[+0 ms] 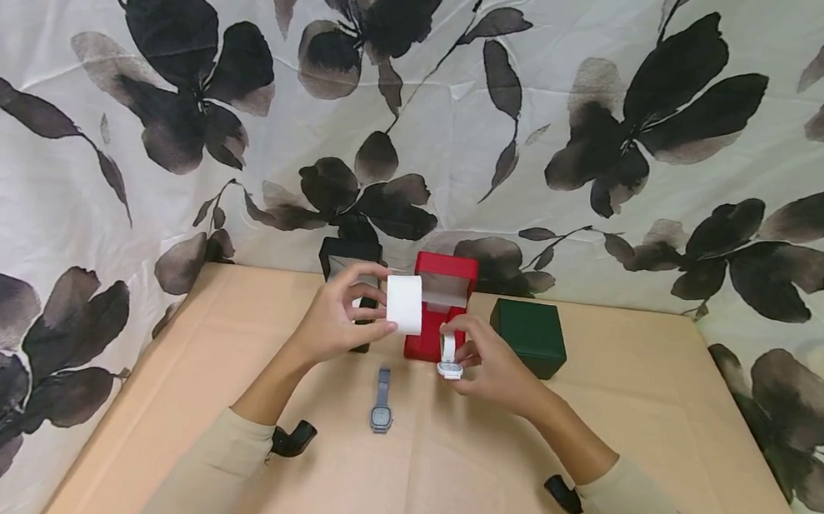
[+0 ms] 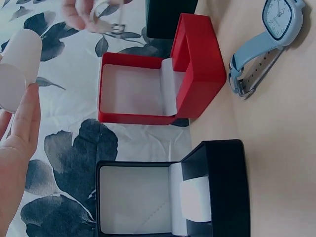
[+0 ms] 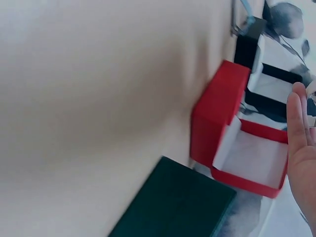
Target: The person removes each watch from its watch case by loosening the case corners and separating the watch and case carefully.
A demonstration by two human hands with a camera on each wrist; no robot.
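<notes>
My left hand [image 1: 342, 313] grips a white watch cushion [image 1: 404, 304], held up in front of the open boxes. In the left wrist view the cushion [image 2: 30, 59] is a rounded roll with a flat end. My right hand [image 1: 495, 362] pinches a white watch [image 1: 449, 368], its strap [image 1: 448, 346] pointing up, before the red box [image 1: 427, 344]. That box stands open, with its inside [image 2: 182, 64] showing no cushion in the left wrist view. A watch with a blue-grey strap [image 1: 381, 415] lies on the table, nearer to me.
An open black box [image 2: 227, 187] stands left of the red one, with a white cushion [image 2: 195, 198] inside. On the right is a closed green box [image 1: 528, 336]. A floral cloth [image 1: 500, 132] hangs behind the beige-covered table [image 1: 470, 498].
</notes>
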